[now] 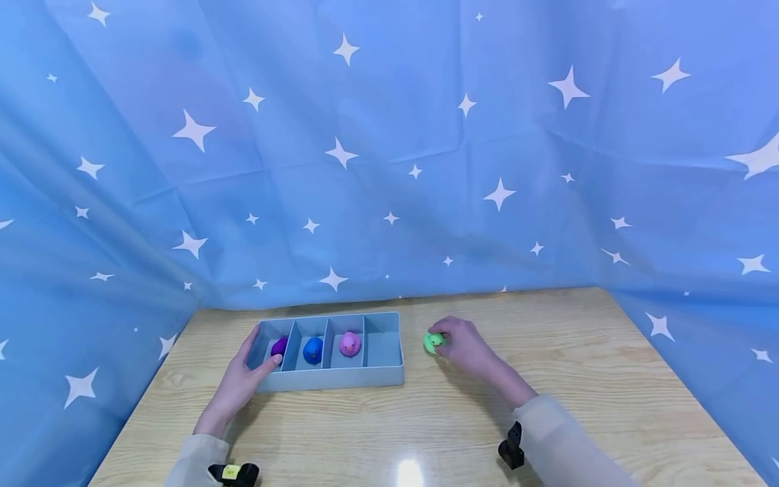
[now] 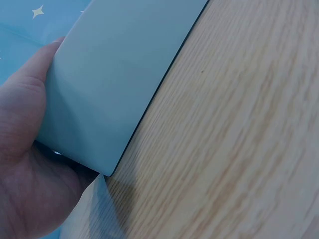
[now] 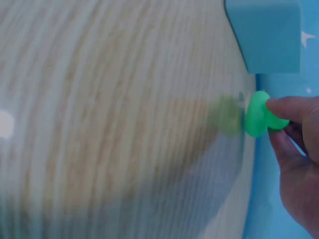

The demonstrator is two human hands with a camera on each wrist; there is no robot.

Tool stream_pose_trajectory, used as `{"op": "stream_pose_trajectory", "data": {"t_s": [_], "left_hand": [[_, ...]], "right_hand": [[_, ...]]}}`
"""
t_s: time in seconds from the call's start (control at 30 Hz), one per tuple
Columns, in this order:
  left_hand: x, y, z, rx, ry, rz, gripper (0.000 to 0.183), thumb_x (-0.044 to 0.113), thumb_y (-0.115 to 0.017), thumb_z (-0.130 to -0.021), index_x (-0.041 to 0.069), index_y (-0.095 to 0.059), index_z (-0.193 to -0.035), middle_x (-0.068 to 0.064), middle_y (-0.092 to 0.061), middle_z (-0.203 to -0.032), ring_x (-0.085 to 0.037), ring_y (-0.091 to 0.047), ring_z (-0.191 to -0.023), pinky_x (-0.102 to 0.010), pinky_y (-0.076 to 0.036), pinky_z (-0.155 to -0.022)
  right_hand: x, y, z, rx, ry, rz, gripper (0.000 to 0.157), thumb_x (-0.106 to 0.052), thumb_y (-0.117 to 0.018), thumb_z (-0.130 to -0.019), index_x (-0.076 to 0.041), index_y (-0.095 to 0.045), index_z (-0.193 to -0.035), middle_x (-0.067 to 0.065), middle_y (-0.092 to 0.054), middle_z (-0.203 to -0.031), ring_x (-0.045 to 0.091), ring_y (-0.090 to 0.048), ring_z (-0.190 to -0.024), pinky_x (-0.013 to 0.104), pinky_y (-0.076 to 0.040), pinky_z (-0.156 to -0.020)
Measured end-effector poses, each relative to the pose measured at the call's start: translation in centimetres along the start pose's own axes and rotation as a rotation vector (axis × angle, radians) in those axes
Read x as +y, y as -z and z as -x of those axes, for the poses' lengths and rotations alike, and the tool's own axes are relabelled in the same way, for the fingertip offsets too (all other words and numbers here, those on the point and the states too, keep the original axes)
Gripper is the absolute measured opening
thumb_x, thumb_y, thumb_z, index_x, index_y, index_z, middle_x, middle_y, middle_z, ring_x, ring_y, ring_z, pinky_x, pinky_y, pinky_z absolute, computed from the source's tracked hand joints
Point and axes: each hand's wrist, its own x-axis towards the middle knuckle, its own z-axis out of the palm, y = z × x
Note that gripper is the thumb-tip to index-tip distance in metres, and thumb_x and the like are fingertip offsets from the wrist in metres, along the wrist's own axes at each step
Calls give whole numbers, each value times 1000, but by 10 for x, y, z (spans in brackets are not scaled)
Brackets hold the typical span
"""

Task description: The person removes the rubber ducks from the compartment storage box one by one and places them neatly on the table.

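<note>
A grey-blue box [image 1: 341, 379] with several compartments in a row lies on the table. My left hand [image 1: 238, 381] grips its left end, thumb over the front rim and fingers along the end wall. A purple toy [image 1: 279, 346], partly hidden by that thumb, sits in the leftmost compartment. Beside it are a blue rubber duck [image 1: 313, 350] and then a pink rubber duck [image 1: 349, 343], one per compartment; the rightmost holds nothing. To the right of the box, my right hand [image 1: 467, 348] pinches a green rubber duck [image 3: 256, 115] between thumb and fingers, close over the tabletop.
The wooden table [image 1: 341, 433] reaches back to a blue curtain [image 1: 389, 169] with white stars, which also hangs along both sides. Dark wrist devices [image 1: 512, 446] sit at both sleeves. A bright light reflection shows near the table's front.
</note>
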Motion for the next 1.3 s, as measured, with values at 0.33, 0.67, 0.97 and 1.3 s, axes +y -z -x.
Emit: {"op": "stream_pose_trajectory", "data": {"t_s": [0.33, 0.67, 0.97, 1.3], "left_hand": [[1, 0, 0, 0, 1, -2, 99, 52, -64, -99, 21, 1, -167, -23, -4, -169, -47, -4, -154, -69, -12, -119], [1, -1, -3, -2, 5, -10, 101, 55, -65, -97, 22, 1, -167, -23, -4, -170, -47, -4, -154, -68, -12, -119], [1, -1, -2, -3, -1, -11, 99, 53, -64, -99, 21, 1, -167, -23, -4, -170, -47, -4, -154, -68, -12, -119], [0, 0, 2, -1, 9, -4, 99, 52, -64, -99, 22, 1, -167, -22, -2, -170, -47, -2, -154, -69, -11, -118]], "right_hand": [[6, -2, 0, -2, 56, 45, 33, 15, -76, -81, 5, -73, -112, 14, -68, -114, 33, -67, -106, 39, -59, -87], [9, -2, 1, -7, 31, 38, 35, 15, -76, -81, 3, -73, -114, 13, -68, -117, 30, -66, -104, 38, -59, -86], [6, -2, 3, -5, -8, 27, 36, 11, -77, -81, 2, -73, -115, 10, -67, -116, 28, -65, -102, 40, -58, -87], [2, -4, 5, 26, -39, -30, 39, 5, -81, -82, 2, -71, -120, 10, -67, -113, 28, -66, -99, 39, -58, -86]]}}
